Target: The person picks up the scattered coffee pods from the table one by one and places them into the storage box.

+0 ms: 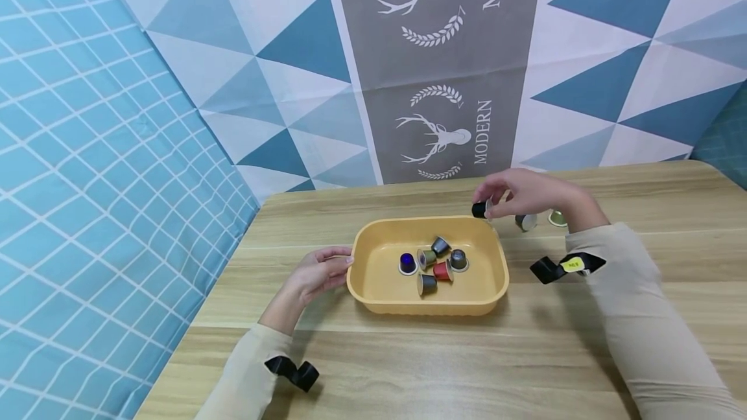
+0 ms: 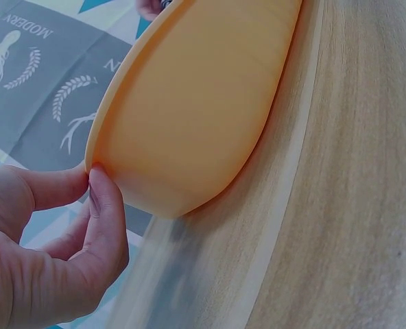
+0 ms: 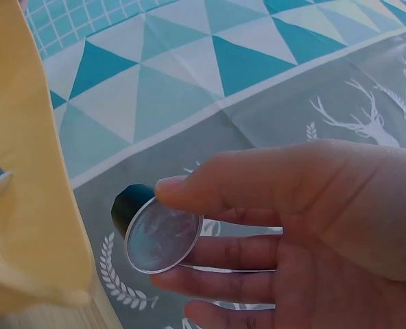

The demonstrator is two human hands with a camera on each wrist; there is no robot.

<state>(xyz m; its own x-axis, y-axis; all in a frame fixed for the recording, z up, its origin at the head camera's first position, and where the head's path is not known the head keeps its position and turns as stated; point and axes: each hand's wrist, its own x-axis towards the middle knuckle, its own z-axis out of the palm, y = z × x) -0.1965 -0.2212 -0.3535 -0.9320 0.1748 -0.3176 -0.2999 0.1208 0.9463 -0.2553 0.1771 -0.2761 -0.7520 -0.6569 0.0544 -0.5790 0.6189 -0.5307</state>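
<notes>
A yellow tray (image 1: 373, 290) stands on the table with several coffee capsules inside, among them a red capsule (image 1: 443, 271) and a blue capsule (image 1: 407, 264). My left hand (image 1: 318, 272) pinches the tray's left rim between thumb and fingers; the left wrist view shows this grip (image 2: 93, 171) close up. Over the tray's far right corner, my right hand (image 1: 522, 194) holds a black coffee capsule (image 1: 480, 209) by its edge. In the right wrist view the capsule's silver foil lid (image 3: 163, 236) faces the palm.
Right of the tray, a dark capsule (image 1: 526, 221) lies on its side and a green capsule (image 1: 557, 218) stands partly behind the right wrist. The wooden table (image 1: 408, 368) ends at a patterned cloth backdrop (image 1: 443, 70). Black straps hang from both sleeves.
</notes>
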